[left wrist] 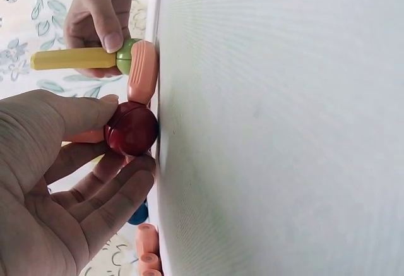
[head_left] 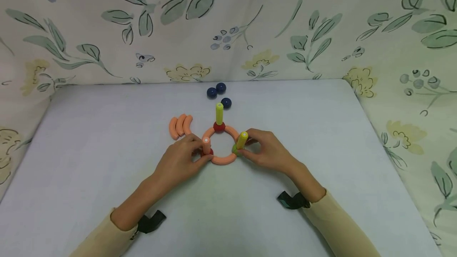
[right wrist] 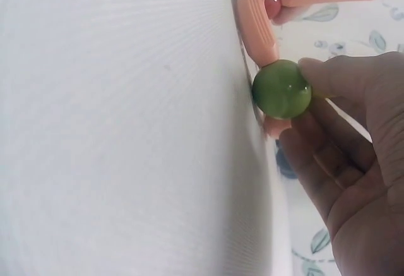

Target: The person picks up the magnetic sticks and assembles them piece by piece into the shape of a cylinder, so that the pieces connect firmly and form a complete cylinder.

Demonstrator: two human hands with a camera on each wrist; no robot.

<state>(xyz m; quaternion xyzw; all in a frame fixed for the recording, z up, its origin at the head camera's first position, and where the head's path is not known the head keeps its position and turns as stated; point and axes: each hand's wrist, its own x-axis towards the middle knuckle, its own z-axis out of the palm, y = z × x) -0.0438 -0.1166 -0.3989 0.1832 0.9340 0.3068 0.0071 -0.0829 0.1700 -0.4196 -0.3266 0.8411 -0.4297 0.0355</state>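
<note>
On the white table, curved orange pieces [head_left: 223,160] and three balls form a ring. My left hand [head_left: 180,158] pinches the near-left red ball [left wrist: 131,129] between thumb and fingers; a straight orange rod [head_left: 206,146] stands up from it. At the ring's right side, my right hand [head_left: 271,150] pinches a green ball [right wrist: 282,90] carrying a yellow rod [head_left: 242,139], which leans slightly in the head view. Neither hand touches the far red ball [head_left: 219,127], where a yellow-green rod [head_left: 219,113] stands upright. My fingers partly hide both gripped balls in the head view.
Three dark blue balls [head_left: 226,103] lie beyond the ring. Spare curved orange pieces [head_left: 180,125] sit side by side to the left, close to my left hand. Floral cloth [head_left: 228,62] hangs behind the far edge of the white table [head_left: 107,162].
</note>
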